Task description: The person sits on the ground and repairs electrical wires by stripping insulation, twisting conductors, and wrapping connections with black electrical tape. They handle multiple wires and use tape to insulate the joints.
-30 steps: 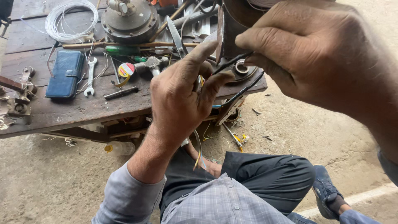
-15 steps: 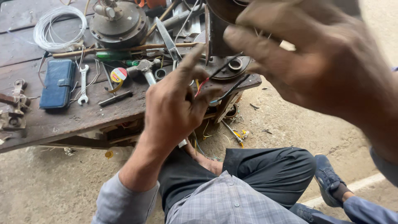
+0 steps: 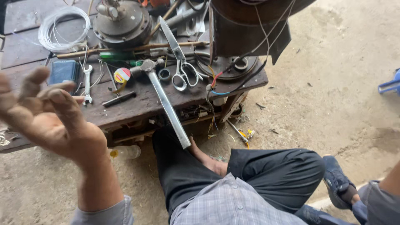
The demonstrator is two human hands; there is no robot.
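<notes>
while the left hand (image 3: 50, 116) hangs raised at the left edge with its fingers spread loose and nothing in it, the nearest things to it lie on the wooden desk (image 3: 137, 104) just beyond: a dark blue wallet (image 3: 63, 71) and a small spanner (image 3: 87, 83) beside it. further back sits a coil of white wire (image 3: 62, 27). moving right, a round grey motor housing (image 3: 121, 23) stands at the back, with a green-handled screwdriver (image 3: 114, 56) and a roll of tape (image 3: 122, 75) in front of it. a hammer (image 3: 166, 104) lies slantwise, its metal handle jutting over the desk's front edge above the person's dark trousers (image 3: 250, 175). next come the scissors (image 3: 181, 62), lying untouched, then a round metal plate (image 3: 227, 64) with red, blue and black wires (image 3: 221, 83) trailing off it, under a large dark brown body (image 3: 250, 25) that fills the top of the view. as a judgement, the wiring looks unfinished: the leads hang loose and no hand is on them. no box or tray is plain to see; a shelf under the desk holds clutter too dim to name. of the right hand only a forearm and sleeve (image 3: 381, 198) show at the bottom right corner, so its state cannot be told
</notes>
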